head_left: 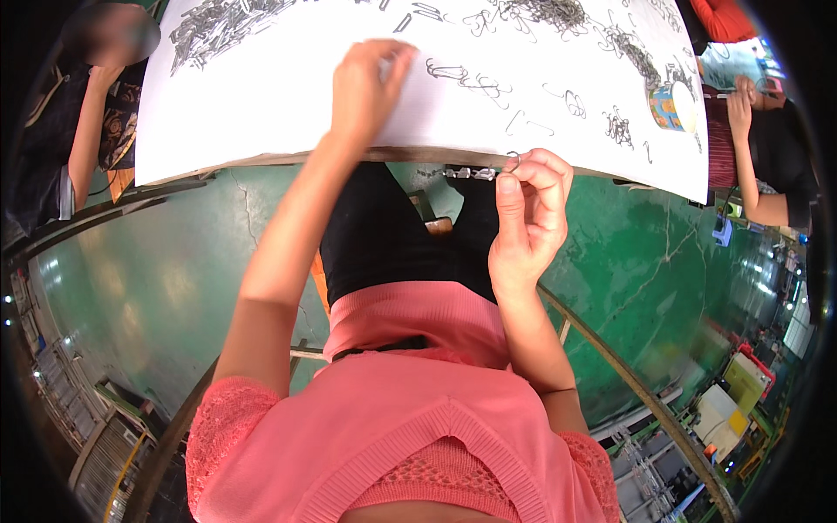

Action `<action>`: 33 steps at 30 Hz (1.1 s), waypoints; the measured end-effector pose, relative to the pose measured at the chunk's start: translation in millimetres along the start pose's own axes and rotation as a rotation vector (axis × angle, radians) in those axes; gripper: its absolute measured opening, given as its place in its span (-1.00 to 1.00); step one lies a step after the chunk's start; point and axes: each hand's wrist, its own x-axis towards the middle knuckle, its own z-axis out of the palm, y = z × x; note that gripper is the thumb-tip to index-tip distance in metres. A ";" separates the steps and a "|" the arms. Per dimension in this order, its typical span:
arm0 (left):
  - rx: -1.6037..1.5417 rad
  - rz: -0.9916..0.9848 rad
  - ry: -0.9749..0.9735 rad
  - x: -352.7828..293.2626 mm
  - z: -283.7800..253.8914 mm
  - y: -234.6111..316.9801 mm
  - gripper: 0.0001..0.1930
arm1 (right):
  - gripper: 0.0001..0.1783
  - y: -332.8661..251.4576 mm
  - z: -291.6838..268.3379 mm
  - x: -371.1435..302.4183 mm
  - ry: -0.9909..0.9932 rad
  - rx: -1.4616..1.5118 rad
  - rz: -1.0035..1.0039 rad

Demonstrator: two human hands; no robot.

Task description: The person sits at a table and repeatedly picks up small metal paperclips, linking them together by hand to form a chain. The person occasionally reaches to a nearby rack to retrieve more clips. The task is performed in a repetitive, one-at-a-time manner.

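My right hand (532,213) is just off the near edge of the white-covered table (436,122), its thumb and fingers pinching a thin, dark wire hook (514,159). A short row of shiny metal pieces (471,173) stretches leftward from those fingertips; whether it hangs on the hook I cannot tell. My left hand (370,91) is over the table, fingers bent and the tips smeared by motion. Close beyond them lies a small, narrow metal loop (403,23). To its right are loose wire hooks (471,80).
A heap of narrow metal loops (218,30) lies far left, and a pile of wire hooks (549,13) far right. A patterned round tub (671,106) stands near the right edge. Other people sit at the left (87,131) and right (776,148) sides.
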 end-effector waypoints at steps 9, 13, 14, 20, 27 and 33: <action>0.379 -0.176 -0.269 68.4 27.7 -34.7 -0.85 | -0.89 6.7 -2.5 -6.5 -0.035 -0.027 -0.041; 0.356 -0.061 -0.218 61.8 32.0 -49.8 -0.86 | -0.89 9.6 -3.4 -6.1 -0.067 -0.049 -0.024; 0.380 -0.046 -0.249 60.7 30.9 -49.8 -0.85 | -0.90 11.1 -3.9 -5.7 -0.075 -0.056 -0.029; 0.276 -0.033 -0.327 48.6 14.9 -29.0 -0.83 | -0.90 14.1 -4.9 -2.2 -0.110 -0.065 -0.028; -0.677 -0.523 -0.477 2.5 -23.1 55.6 -0.86 | -0.90 14.2 -5.3 1.4 -0.129 -0.124 -0.051; -0.703 -0.532 -0.561 -16.0 -47.8 89.2 -0.86 | -0.90 14.3 -1.4 3.8 -0.123 -0.119 -0.073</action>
